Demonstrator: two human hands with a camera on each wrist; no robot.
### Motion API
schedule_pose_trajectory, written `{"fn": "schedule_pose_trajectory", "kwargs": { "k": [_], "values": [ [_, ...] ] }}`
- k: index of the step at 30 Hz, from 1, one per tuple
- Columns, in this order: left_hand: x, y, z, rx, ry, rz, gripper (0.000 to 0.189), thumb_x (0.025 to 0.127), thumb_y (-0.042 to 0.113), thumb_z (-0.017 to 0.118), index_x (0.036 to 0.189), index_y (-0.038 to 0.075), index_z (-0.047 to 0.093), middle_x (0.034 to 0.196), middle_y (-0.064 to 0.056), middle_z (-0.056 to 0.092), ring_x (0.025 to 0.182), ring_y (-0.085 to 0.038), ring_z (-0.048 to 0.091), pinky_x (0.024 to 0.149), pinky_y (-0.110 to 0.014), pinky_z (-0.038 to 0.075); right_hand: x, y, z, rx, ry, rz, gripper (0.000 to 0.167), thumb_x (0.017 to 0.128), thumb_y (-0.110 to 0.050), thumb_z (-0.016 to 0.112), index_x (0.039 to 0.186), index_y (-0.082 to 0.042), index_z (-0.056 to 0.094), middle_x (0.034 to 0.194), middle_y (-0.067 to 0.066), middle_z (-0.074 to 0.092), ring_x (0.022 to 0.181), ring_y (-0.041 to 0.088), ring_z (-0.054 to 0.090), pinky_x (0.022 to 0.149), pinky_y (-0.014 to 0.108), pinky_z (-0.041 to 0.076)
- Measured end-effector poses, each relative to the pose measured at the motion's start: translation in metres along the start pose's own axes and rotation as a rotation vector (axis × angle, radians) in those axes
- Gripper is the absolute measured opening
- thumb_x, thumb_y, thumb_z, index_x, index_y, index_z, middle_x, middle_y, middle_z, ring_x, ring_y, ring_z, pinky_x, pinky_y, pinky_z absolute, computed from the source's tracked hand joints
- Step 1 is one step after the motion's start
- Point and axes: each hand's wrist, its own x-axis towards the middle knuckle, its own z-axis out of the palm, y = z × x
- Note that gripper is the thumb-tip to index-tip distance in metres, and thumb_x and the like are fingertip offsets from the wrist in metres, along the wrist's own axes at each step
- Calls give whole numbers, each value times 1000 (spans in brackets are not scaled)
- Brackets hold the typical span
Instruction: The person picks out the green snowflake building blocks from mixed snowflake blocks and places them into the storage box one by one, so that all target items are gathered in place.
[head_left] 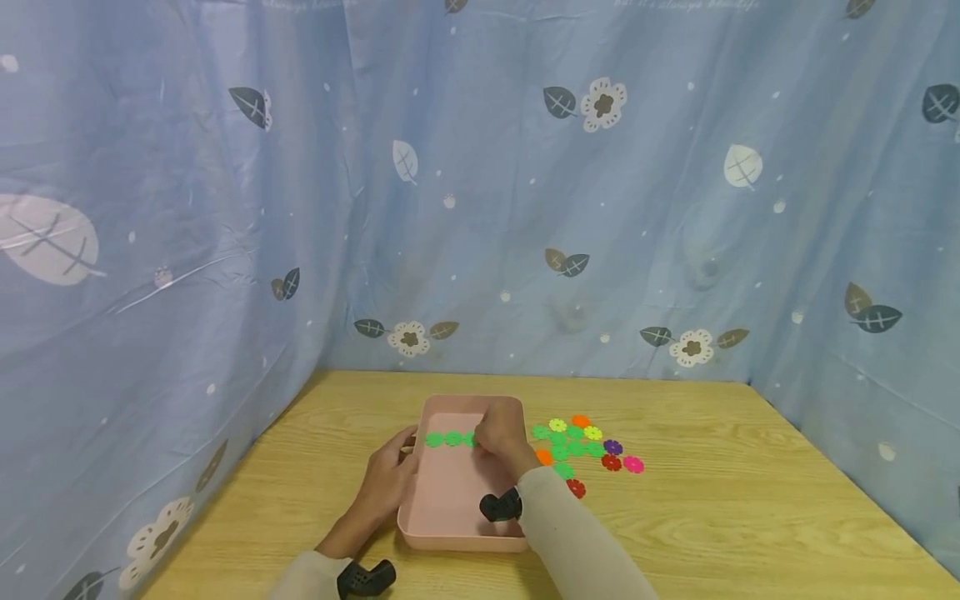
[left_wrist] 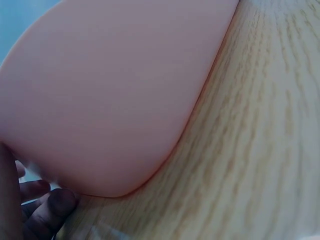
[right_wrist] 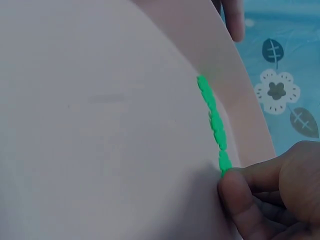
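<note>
A shallow pink tray (head_left: pixel 450 500) lies on the table, its far end toward the curtain. My left hand (head_left: pixel 387 475) holds the tray's left wall, thumb at the rim and fingers along the outside. In the left wrist view its fingers (left_wrist: pixel 55 205) curl at the tray's corner. Inside the tray, near the far end, runs a row of green flower-shaped plastic discs (head_left: pixel 453 438). My right hand (head_left: pixel 501 433) reaches in and pinches the row's right-end green disc (right_wrist: pixel 225 161) between thumb and index finger. Part of that disc is hidden by the fingers.
Loose flower discs lie right of the tray: several green ones (head_left: pixel 575 449), yellow (head_left: pixel 557 425), orange (head_left: pixel 581 422), purple (head_left: pixel 612 447), red (head_left: pixel 611 462) and pink (head_left: pixel 633 465). Blue patterned curtains (head_left: pixel 510 208) stand behind and beside the wooden table (head_left: pixel 712 500).
</note>
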Motion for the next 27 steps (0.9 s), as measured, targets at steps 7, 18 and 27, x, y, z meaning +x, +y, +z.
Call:
{"fn": "schedule_pose_trajectory", "kwargs": {
  "k": [7,18,27],
  "values": [
    [-1,2,0,-1,-4,-17,51,96,7,47,146,-3,50,127,-22,64,102,-28,70,80,-37,55,0,3,0,86,0,16,12,73,7,78,62,2,75,43,0,58,35,11,59,54,28,56],
    [3,4,0,3,-6,-25,53,95,5,46,146,-3,49,128,-21,64,102,-28,69,80,-36,55,6,3,-15,78,-78,9,17,83,-4,75,66,-3,76,53,6,67,50,15,64,84,49,57],
    [1,2,-1,-4,-3,-27,52,95,5,46,146,-2,50,128,-21,64,105,-30,69,81,-37,55,11,-7,-52,165,-131,46,10,88,-6,73,93,0,78,81,12,75,57,16,71,84,47,59]
  ]
}}
